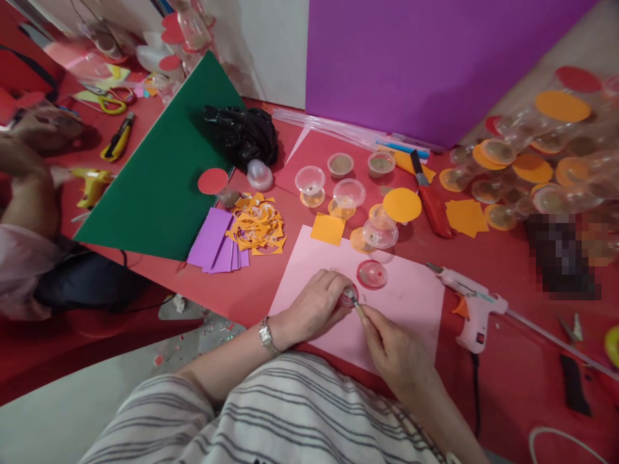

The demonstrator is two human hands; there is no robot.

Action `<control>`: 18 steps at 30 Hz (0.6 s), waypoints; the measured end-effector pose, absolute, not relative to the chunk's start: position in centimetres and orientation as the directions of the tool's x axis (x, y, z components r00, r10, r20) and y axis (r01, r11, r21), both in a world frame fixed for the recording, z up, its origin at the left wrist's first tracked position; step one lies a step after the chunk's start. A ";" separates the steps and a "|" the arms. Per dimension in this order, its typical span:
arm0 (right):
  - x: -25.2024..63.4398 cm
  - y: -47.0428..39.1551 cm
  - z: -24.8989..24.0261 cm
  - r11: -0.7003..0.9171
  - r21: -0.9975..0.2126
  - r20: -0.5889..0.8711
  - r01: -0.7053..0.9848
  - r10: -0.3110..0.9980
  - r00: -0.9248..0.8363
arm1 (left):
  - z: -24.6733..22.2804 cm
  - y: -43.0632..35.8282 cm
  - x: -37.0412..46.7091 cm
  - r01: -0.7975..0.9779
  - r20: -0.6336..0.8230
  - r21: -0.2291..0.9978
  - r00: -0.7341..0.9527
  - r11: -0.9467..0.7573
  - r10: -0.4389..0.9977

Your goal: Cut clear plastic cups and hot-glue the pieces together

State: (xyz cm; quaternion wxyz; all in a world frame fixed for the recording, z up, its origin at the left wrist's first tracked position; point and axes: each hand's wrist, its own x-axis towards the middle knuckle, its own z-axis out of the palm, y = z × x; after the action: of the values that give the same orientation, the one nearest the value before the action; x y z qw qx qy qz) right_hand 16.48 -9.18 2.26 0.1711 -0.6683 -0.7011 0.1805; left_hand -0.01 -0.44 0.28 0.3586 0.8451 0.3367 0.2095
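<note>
My left hand (316, 308) is closed around a small clear plastic cup (347, 298), steadying it on a pink sheet (309, 267). In my right hand (399, 348) is a slim tool with a metal tip (356, 304); its exact kind is too small to tell. The tip reaches into the cup. Just beyond my hands, a clear cup with a red rim (371, 275) rests on the sheet. Farther back stand clear cups joined to orange discs (380, 232) and two cups with something brownish inside (340, 165).
A pink glue gun (474, 309) lies right of the sheet, a red-handled cutter (430, 200) behind it. Stacked cup pieces (536, 167) crowd the far right. Orange scraps (256, 222), purple cards (217, 241) and a green board (159, 174) occupy the left. Another person's hand (48, 129) is beyond.
</note>
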 end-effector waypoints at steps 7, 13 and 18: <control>16.5 -8.9 3.7 0.188 -0.210 0.092 0.960 0.981 -0.172 | 0.6 -0.3 0.0 0.413 0.114 0.750 0.689 -0.517 0.716; 17.8 -10.2 3.1 0.241 -0.231 0.109 0.943 0.969 -0.221 | 0.7 -0.4 0.0 0.427 0.130 0.736 0.673 -0.526 0.728; 18.2 -10.6 2.8 0.160 -0.411 0.013 0.897 0.985 -0.170 | 0.6 -0.4 0.0 0.419 0.133 0.739 0.676 -0.527 0.725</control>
State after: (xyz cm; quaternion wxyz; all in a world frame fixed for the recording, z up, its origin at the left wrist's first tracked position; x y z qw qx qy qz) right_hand 18.17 -10.59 2.84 0.1406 -0.6287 -0.7486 0.1568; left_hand -0.01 -0.42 0.65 0.3496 0.8461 0.3380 0.2184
